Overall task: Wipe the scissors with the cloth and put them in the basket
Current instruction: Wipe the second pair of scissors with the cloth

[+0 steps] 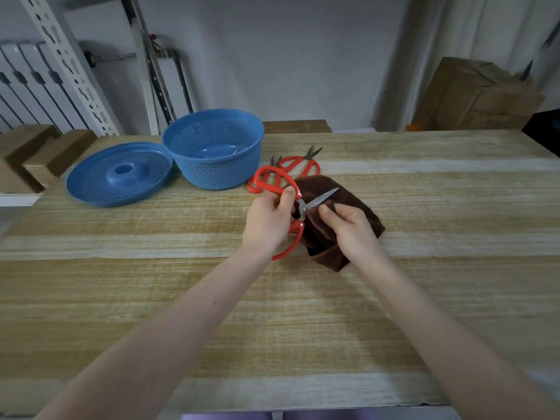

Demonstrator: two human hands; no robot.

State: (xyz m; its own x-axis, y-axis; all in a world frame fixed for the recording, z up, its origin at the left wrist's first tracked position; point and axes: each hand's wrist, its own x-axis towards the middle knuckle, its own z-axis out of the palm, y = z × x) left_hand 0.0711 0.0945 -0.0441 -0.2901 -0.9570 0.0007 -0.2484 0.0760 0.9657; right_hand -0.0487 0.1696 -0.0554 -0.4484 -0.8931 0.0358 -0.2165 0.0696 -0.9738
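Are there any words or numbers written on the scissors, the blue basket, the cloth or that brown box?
No text here can be read.
held scissors: no mark shows.
blue basket, blue lid, cloth: plain, nothing written.
cardboard box: any print is too blurred to read.

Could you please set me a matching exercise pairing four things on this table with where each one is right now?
1. nearest scissors
2. cloth
3. basket
4. lid

A. flat on the table, left of the basket
B. handle gripped by the left hand
C. pinched by the right hand against a blade
D. upright, uncovered, near the far edge

Pairs: 1-B, 2-C, 3-D, 4-A.
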